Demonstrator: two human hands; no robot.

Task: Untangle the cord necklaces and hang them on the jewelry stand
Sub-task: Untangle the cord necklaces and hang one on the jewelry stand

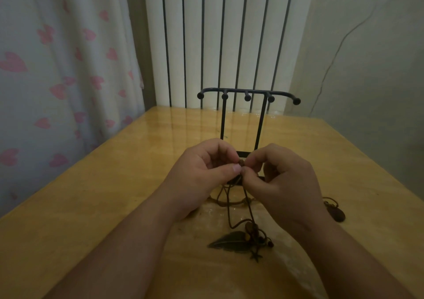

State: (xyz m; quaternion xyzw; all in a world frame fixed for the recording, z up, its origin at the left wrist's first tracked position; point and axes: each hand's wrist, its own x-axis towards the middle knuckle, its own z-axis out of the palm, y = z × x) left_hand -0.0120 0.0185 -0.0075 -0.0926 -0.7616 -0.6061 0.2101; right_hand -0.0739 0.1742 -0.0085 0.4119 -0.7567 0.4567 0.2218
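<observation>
In front of the jewelry stand [247, 96], left hand [202, 172] and right hand [282, 179] pinch the brown cord [249, 204]; tugging could tighten tangles.

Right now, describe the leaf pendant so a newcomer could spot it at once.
On the yellow wooden table, come toward the camera from the black jewelry stand. The leaf pendant lies flat between the forearms, at the low end of a brown cord. Unlike the dark oval pendant by the table's right side, it is long, pointed and veined like a feather.
</observation>
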